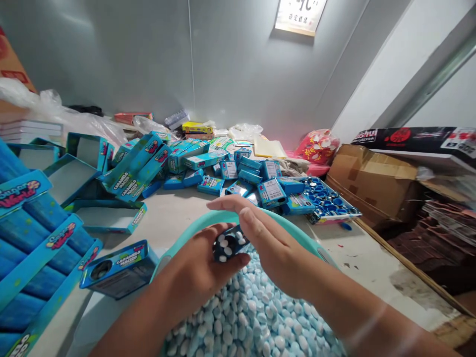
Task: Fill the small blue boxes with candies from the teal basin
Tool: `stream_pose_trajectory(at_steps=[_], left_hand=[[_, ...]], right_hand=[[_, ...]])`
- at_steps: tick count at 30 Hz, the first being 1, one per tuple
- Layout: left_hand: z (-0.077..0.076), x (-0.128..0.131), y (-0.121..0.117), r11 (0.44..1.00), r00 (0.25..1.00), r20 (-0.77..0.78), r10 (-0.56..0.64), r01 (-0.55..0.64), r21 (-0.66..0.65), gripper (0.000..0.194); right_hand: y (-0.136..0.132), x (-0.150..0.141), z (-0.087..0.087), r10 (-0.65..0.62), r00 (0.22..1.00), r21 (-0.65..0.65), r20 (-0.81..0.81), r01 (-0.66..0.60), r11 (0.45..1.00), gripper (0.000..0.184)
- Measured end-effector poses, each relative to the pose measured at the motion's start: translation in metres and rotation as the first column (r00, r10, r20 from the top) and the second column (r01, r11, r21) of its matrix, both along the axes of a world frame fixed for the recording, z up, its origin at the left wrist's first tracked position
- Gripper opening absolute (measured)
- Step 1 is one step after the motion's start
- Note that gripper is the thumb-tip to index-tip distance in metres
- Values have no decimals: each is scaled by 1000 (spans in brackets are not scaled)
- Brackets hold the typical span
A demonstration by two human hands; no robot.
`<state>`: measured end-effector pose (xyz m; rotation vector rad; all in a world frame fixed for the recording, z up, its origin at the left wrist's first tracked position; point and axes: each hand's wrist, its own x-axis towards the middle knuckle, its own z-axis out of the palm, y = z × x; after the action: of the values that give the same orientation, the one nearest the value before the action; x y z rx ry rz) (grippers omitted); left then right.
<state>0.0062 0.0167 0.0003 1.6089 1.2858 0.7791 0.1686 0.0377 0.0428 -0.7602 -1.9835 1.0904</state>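
Candies (256,317) below; dark container (231,244) — in left hand (199,253); right hand (269,243) beside.

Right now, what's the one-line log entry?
left hand: holds dark box | right hand: open beside it | candies: on box, in tub

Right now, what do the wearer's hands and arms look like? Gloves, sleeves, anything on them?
Left hand and right hand: bare, no gloves, no rings visible. Left forearm and right forearm: no sleeves, watch or bracelet in view.
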Motion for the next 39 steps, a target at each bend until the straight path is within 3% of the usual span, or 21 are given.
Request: stream_pose_trajectory(at_steps=[4,8,10,20,26,32,39], left_hand=[[2,0,1,997,998,39,45,-47,63,35],[1,-1,0,996,996,53,66,-68,52,35],[1,-1,0,996,996,25,84,-85,40,35],[-1,-2,1,993,996,-20,87,-85,77,33],[1,-2,1,994,998,-34,55,-52,101,24],[1,0,2,994,998,-35,60,-56,97,21],[0,-1,1,992,999,5,32,-33,119,22]], right_hand=[[11,10,1,-183,960,108,211,164,981,20],[22,22,-2,-210,843,171,495,142,975,13],[23,23,-2,-216,801,186,558,133,973,10],[27,20,-2,-240,814,249,529,122,961,16],[22,12,-6,-153,932,103,330,126,987,14],[20,4,-8,-135,977,-51,165,145,988,6],[19,7,-7,-170,949,113,266,144,983,15]])
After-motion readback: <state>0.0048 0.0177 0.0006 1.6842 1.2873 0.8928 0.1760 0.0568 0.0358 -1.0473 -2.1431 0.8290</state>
